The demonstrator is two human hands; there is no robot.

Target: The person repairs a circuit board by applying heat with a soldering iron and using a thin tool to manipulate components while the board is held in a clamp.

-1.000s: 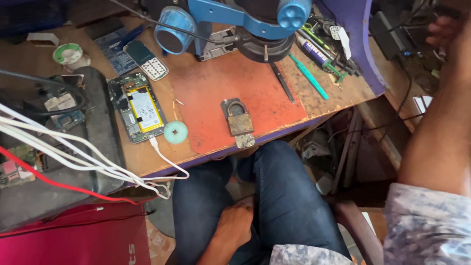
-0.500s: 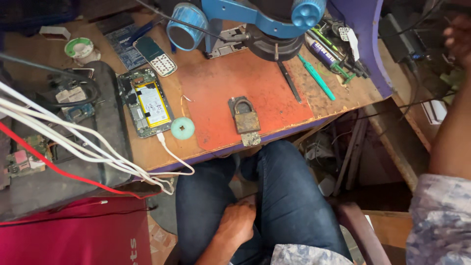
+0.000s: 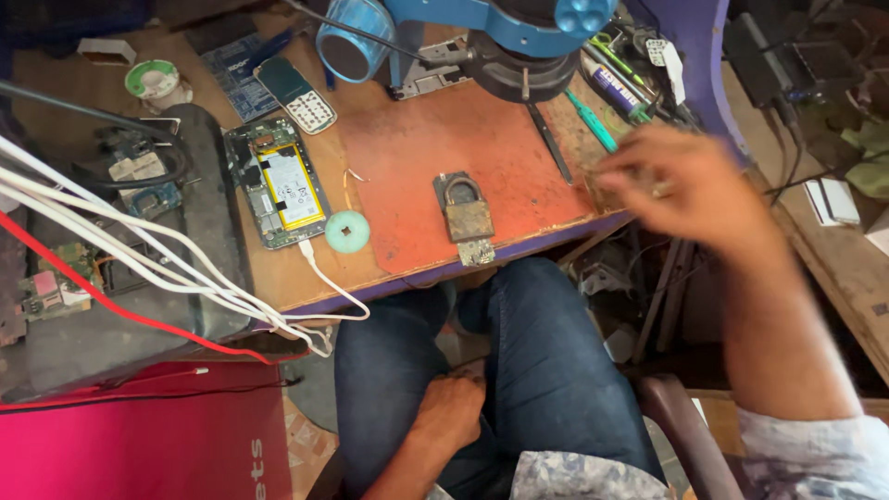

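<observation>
Here the right hand (image 3: 681, 190), motion-blurred at right of frame over the counter (image 3: 407, 148) edge, hides its grip: cannot tell. Left hand (image 3: 451, 407) rests loosely curled on the thigh, holding nothing.

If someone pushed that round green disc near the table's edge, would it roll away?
Probably not: the green disc lies flat on the table, so it would likely slide rather than roll. It looks small and thin, so probably light. It sits close to the front edge beside the white cable, so a hard push might knock it off.
</observation>
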